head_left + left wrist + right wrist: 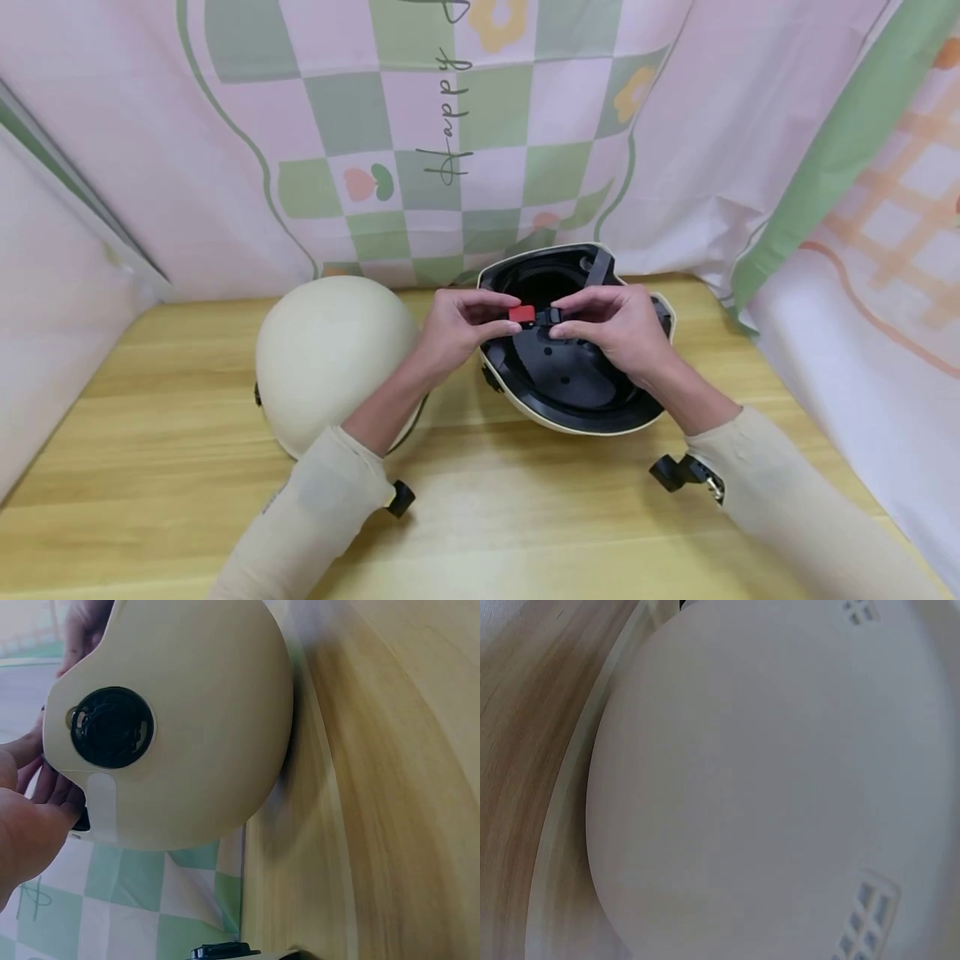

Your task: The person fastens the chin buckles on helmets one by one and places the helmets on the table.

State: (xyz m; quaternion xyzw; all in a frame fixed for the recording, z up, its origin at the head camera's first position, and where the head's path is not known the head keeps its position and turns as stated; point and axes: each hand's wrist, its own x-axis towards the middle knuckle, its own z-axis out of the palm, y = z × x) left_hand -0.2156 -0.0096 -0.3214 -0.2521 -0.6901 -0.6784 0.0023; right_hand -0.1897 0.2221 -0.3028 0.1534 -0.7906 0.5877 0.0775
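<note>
One red buckle piece sits just right of the frame's centre, over the upturned helmet, pinched by fingers of the left hand; the right hand pinches the black piece beside it. Whether they are latched cannot be told; keeping both in line should avoid jamming.

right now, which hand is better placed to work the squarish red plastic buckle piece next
Probably the left hand; it pinches that red buckle piece, while the right hand grips the black plastic buckle part opposite.
</note>
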